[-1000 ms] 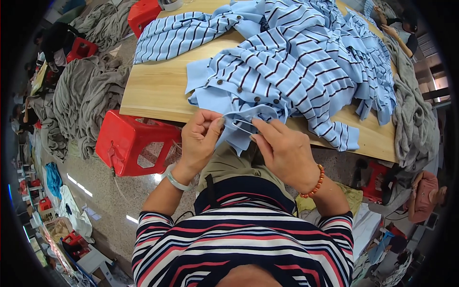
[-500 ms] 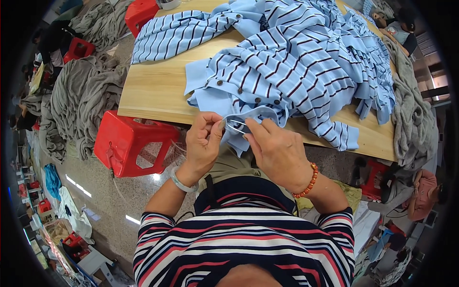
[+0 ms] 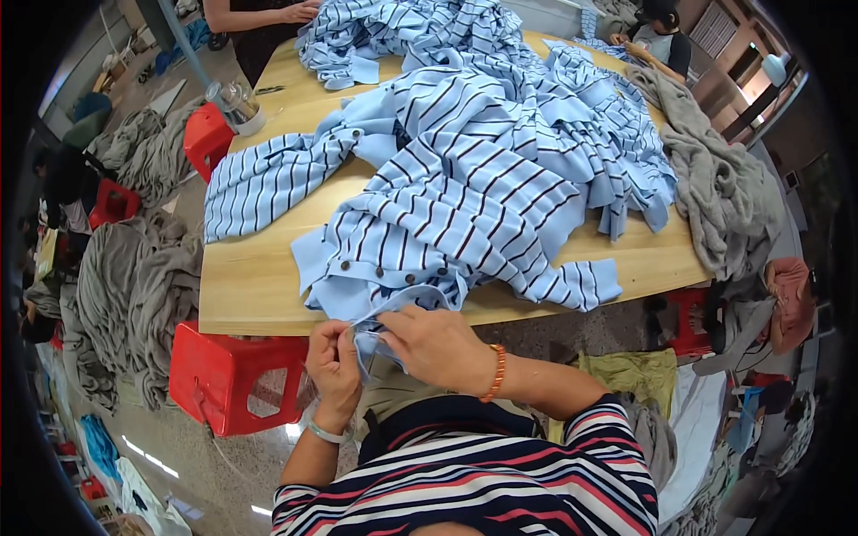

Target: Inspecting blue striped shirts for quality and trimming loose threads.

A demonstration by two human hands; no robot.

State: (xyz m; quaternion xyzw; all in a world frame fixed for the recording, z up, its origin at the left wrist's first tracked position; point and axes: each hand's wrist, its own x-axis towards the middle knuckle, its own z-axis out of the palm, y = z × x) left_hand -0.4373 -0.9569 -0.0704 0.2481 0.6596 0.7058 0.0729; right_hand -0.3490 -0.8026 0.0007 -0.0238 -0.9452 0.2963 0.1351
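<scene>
A light blue striped cardigan with dark brown buttons lies across the near table edge, its band hanging toward me. Thumb and fingers of my left hand pinch the plain blue band at the edge. My right hand is closed close beside it, knuckles up, over the same band. The thin two-pronged metal tool seen in its fingers a moment ago is now mostly hidden by the hand and the cloth; whether it is snips or tweezers I cannot tell.
More striped knitwear is heaped on the wooden table. A jar stands at its left corner. Red stools and grey fabric piles are at the left; grey cloth drapes the right edge. Other people sit or stand around.
The view has tilted up, bringing in more of the far table and a person's arm there. Both hands appear lower and further left, still at the band; the metal prongs have gone from sight.
</scene>
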